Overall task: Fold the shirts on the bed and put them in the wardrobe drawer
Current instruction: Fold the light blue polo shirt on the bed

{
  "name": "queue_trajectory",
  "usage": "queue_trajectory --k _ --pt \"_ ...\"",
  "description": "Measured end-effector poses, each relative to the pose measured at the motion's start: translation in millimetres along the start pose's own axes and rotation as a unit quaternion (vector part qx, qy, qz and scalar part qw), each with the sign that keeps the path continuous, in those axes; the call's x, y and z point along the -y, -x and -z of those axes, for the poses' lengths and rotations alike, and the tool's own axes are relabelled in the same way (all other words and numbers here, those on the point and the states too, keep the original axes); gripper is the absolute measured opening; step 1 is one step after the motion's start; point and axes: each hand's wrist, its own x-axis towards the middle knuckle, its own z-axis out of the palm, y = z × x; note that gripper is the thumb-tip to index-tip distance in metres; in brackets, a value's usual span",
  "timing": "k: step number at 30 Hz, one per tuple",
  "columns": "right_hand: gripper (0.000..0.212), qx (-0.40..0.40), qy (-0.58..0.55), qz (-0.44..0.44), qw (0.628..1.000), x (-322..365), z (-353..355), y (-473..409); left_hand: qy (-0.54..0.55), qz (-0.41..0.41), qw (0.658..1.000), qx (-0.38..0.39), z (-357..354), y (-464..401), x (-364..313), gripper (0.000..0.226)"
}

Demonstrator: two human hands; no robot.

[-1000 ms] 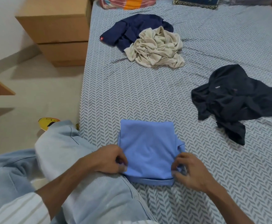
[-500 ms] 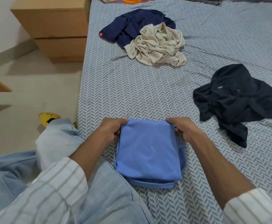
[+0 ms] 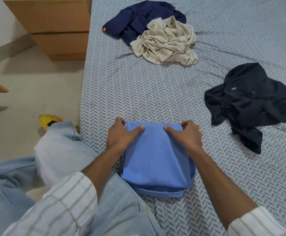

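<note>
Light blue shirt [image 3: 156, 160]: folded to a compact rectangle, lying on the bed [image 3: 156, 92] at the near edge, just beside a knee in pale jeans [image 3: 60, 150].

Left hand [image 3: 120, 138]: curled round the far-left corner of the fold, thumb flat on top, fingers tucked over the far edge. Right hand [image 3: 188, 137]: same hold on the far-right corner, thumb on top, fingers bent over the edge. Both gripping cloth, not lying flat.

Handling, judged from appearance: thin knit, soft, light, no stiffness of its own. Layers visible at the near edge, a lower flap showing beneath the top panel; likely to slide apart or droop if lifted by 1 corner. Not fragile, not slippery against the patterned sheet.

Where to take hold: under the stack from both short sides, palms beneath and thumbs clamping on top, so all layers travel together. Alternative: 1 flat hand under the centre, the other pressing on top. Pinching the top layer alone would probably undo the fold.

Still unfolded on the bed: navy shirt [image 3: 139, 19] and beige shirt [image 3: 167, 41], touching, far side; dark shirt [image 3: 251, 103] crumpled to the right, well apart from the blue one.

Wardrobe drawer: not identifiable; wooden drawer unit [image 3: 53, 28] stands beside the bed at top left.
</note>
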Motion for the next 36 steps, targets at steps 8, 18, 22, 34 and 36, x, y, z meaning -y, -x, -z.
queue_trajectory --k 8,18,22,34,36 --pt "0.088 -0.058 0.051 0.104 0.992 1 -14 15 -0.14 -0.143 0.978 -0.063 -8 14 0 0.079" --pt "0.059 -0.01 0.281 0.292 0.914 -22 -49 32 -0.417 -0.389 0.821 0.016 -41 34 32 0.066" --pt "0.073 0.016 0.209 0.243 0.947 -18 -27 29 -0.371 -0.301 0.877 0.048 -27 35 18 0.073" --pt "0.046 0.169 -0.011 -0.013 0.986 -24 22 27 0.065 0.084 0.988 0.113 6 32 16 0.054" --pt "0.045 0.193 -0.021 -0.018 0.981 -22 24 23 0.123 0.104 0.977 0.136 7 33 14 0.048"
